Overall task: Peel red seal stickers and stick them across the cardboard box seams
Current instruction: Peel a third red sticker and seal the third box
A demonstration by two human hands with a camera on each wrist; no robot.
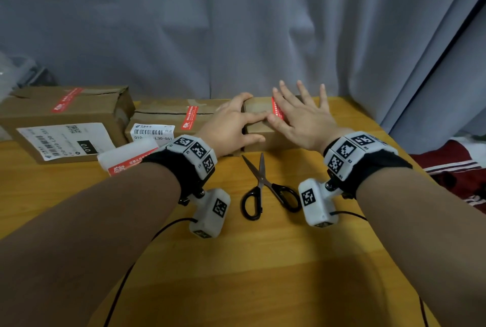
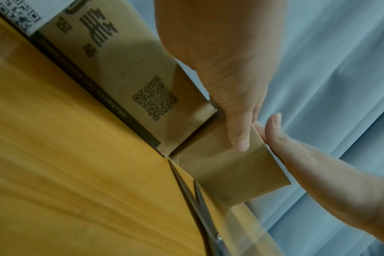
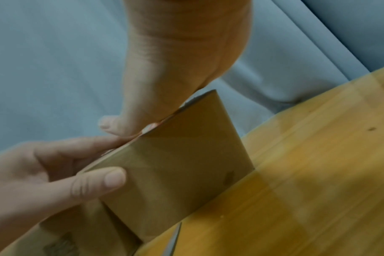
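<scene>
A small cardboard box [image 1: 256,127] stands at the table's far middle. My left hand [image 1: 244,121] grips its left end, with the thumb [image 3: 107,180] on the front face and the fingers over the top. A red seal sticker [image 1: 277,112] runs across the box top. My right hand [image 1: 297,106] lies flat on it with the fingers spread, its thumb pressing the sticker's near end. Most of the sticker is hidden under that palm. The right wrist view shows only a red sliver [image 3: 152,127] at the top edge.
Two larger boxes [image 1: 65,116] [image 1: 168,119] to the left each carry a red sticker across the seam. A white backing sheet with a red sticker [image 1: 126,159] lies by my left wrist. Scissors [image 1: 265,187] lie half open between my wrists. A grey curtain hangs behind the table.
</scene>
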